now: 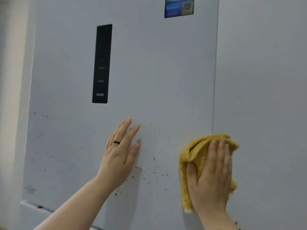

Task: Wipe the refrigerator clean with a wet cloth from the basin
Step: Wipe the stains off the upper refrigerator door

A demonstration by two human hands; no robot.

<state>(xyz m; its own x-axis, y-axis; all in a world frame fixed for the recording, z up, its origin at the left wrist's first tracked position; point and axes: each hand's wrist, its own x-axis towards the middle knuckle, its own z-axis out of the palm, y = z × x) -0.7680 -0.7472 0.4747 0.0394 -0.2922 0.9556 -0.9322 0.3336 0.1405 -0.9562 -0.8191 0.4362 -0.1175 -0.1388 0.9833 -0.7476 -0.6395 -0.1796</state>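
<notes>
A pale grey refrigerator door [149, 72] fills the view. Brown and dark specks are spattered over its lower half, thickest around the patch of brown specks [154, 163] between my hands. My left hand [119, 153], wearing a ring, lies flat on the door with straight fingers. My right hand [212, 173] presses a folded yellow cloth [194, 151] flat against the door near its right edge, fingers straight. The basin is out of view.
A black vertical control panel [101, 63] sits on the upper door. A blue sticker [179, 7] is at the top right. A vertical seam [215, 80] divides this door from the grey panel [265, 80] to the right. A white wall [11, 80] borders the left.
</notes>
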